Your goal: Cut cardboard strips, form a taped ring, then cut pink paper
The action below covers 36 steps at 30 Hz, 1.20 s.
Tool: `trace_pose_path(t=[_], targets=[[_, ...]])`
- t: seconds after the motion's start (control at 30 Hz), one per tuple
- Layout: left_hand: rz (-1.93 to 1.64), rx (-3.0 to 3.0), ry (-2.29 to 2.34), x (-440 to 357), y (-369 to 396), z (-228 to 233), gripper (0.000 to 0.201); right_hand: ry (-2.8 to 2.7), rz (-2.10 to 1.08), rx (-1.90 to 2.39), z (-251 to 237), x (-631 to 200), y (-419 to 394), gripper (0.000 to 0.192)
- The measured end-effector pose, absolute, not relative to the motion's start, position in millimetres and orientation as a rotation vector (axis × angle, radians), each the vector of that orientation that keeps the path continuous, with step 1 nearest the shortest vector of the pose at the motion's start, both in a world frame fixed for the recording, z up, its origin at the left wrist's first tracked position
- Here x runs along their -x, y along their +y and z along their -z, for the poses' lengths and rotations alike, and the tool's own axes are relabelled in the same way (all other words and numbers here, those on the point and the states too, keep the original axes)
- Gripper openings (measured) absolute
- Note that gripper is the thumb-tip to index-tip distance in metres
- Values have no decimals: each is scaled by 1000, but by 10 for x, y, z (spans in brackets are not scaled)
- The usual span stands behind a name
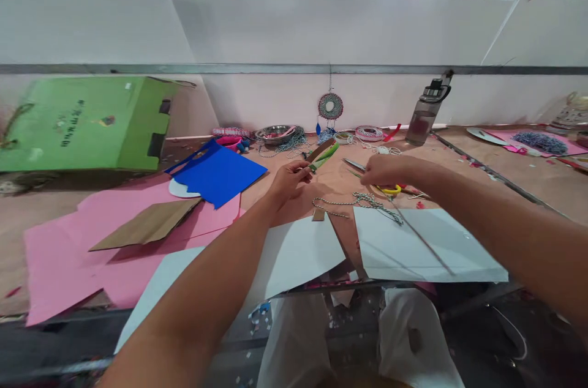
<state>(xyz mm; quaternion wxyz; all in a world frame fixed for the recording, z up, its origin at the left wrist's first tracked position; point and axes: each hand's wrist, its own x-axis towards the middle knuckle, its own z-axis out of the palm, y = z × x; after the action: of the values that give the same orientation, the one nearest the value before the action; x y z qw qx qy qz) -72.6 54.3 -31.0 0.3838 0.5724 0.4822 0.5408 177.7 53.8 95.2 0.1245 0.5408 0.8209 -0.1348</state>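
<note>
My left hand (290,180) is closed, pinching a narrow brown strip (321,149) and a bright green strip (325,157) that point up and to the right. My right hand (382,170) is closed around a pair of scissors (353,164); the blades stick out to its left and a yellow handle loop shows below it. Green-and-white cord (367,199) lies loosely on the table below the hands. A thin stick (427,241) slants across a white sheet (427,253), and another white sheet (298,253) lies below my left hand.
Blue sheet (225,171), pink sheets (59,247) and cardboard (147,226) lie at left, near a green box (82,125). At the back are a metal bowl (271,133), a ribbon roll (369,133) and a bottle (420,122). A round woven ornament (331,106) hangs on the wall.
</note>
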Motion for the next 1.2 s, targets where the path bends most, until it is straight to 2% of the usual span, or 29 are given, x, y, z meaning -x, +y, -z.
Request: trace_pose_path(t=[0.03, 0.13, 0.23, 0.27, 0.37, 0.5, 0.6, 0.83, 1.1, 1.2], targets=[[-1374, -1484, 1244, 721, 546, 318, 25, 2379, 430, -1481, -1002, -1934, 407, 20], [-1325, -1600, 1276, 688, 544, 333, 23, 2240, 827, -1162, -1012, -2341, -15, 10], [-1219, -1731, 1284, 655, 507, 311, 22, 2104, 1070, -987, -878, -2556, -215, 26], [-1200, -1765, 1285, 650, 490, 297, 23, 2282, 1046, -1043, -820, -2572, -194, 27], [-1152, -1854, 1277, 667, 449, 255, 29, 2915, 629, -1412, -637, -2459, 86, 24], [-971, -2034, 1417, 748, 470, 248, 27, 3165, 350, -1609, -392, -2022, 560, 38], [-905, -2108, 1499, 798, 521, 280, 25, 3052, 377, -1597, -196, -1664, 753, 50], [-856, -2096, 1490, 819, 575, 290, 24, 3043, 467, -1357, 119, -1468, 893, 49], [-812, -2119, 1467, 655, 504, 252, 17, 2975, 386, -1383, 157, -1511, 985, 47], [-794, -2142, 1455, 543, 469, 280, 16, 3016, 428, -1384, 225, -1525, 1015, 52]])
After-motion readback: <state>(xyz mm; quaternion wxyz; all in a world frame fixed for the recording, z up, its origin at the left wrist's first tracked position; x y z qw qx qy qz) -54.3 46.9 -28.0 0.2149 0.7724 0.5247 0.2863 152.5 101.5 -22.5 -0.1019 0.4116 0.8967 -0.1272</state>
